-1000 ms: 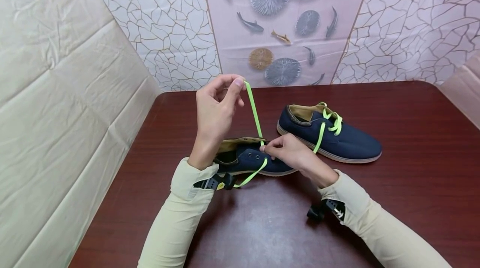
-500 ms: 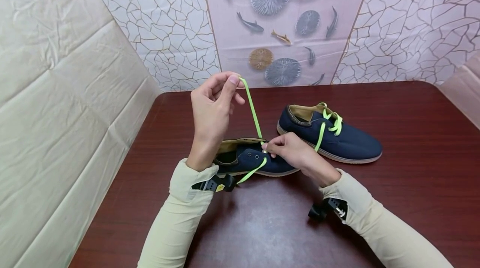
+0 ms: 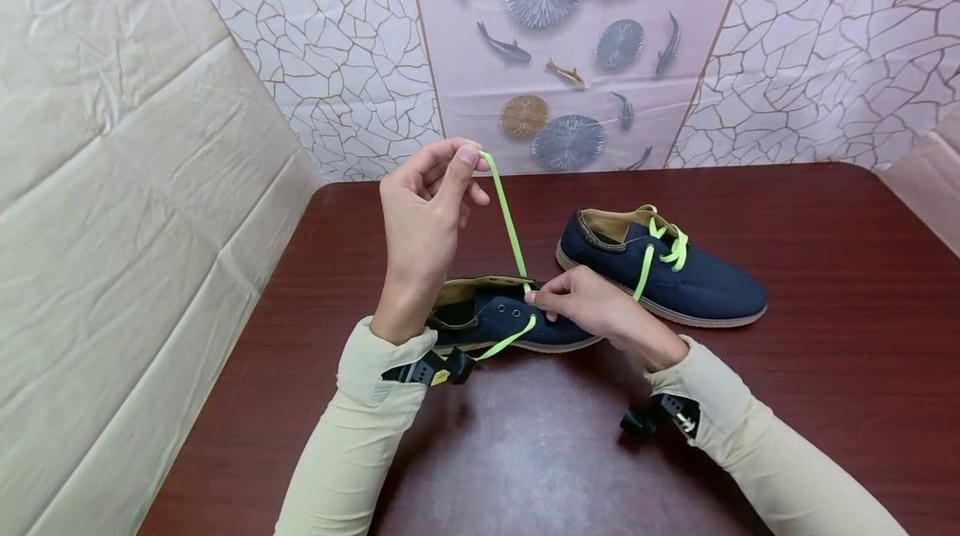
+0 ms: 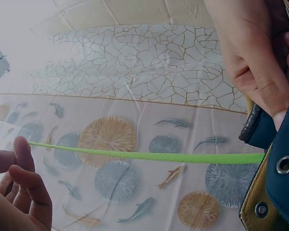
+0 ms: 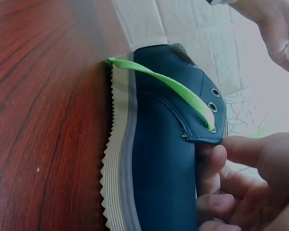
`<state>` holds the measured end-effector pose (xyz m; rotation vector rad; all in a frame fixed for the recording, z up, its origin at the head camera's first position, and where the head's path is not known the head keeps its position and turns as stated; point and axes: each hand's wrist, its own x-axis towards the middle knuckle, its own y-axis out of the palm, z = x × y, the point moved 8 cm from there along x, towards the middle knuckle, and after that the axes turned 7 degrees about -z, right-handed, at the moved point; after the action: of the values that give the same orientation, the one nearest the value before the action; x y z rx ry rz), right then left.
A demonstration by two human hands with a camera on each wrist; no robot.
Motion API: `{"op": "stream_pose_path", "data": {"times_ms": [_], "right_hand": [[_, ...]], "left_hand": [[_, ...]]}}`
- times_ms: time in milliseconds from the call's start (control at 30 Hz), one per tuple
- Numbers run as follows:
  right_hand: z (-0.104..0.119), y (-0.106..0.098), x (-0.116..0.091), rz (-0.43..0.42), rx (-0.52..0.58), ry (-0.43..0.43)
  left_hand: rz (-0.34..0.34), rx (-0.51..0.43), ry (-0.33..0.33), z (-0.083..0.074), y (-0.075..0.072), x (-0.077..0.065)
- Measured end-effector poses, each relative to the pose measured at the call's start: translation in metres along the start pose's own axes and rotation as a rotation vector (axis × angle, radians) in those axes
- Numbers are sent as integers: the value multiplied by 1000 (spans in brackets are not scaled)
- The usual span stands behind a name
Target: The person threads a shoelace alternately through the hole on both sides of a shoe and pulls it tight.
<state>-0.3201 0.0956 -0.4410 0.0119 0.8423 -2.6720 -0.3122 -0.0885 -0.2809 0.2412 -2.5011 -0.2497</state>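
In the head view my left hand (image 3: 422,223) is raised and pinches the end of a flat neon-green shoelace (image 3: 509,223) between thumb and forefinger. The lace runs taut down to a navy shoe (image 3: 491,328) with a tan lining. It comes up through the shoe's front eyelets, as the left wrist view shows the green lace (image 4: 183,157) stretched. My right hand (image 3: 588,303) grips the shoe by the front corner of its eyelet flap, fingers curled over the front. The lace's other end (image 5: 178,89) hangs from the near front eyelet; further-back eyelets (image 5: 213,98) are bare.
A second navy shoe (image 3: 708,286), laced in the same green, stands behind and right of my right hand, toe to the right. Both shoes are on a dark red-brown table (image 3: 840,403). Patterned cloth (image 3: 555,61) hangs behind it, with beige cloth (image 3: 142,211) at left.
My left hand has moved slightly up and to the left, still pinching the lace. My right hand stays at the shoe with barely a shift.
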Motion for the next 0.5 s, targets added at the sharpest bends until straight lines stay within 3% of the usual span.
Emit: {"op": "stream_pose_path", "data": {"times_ms": [500], "right_hand": [[2, 0, 4, -153, 65, -10]], "left_hand": [[31, -2, 20, -8, 5, -4]]}}
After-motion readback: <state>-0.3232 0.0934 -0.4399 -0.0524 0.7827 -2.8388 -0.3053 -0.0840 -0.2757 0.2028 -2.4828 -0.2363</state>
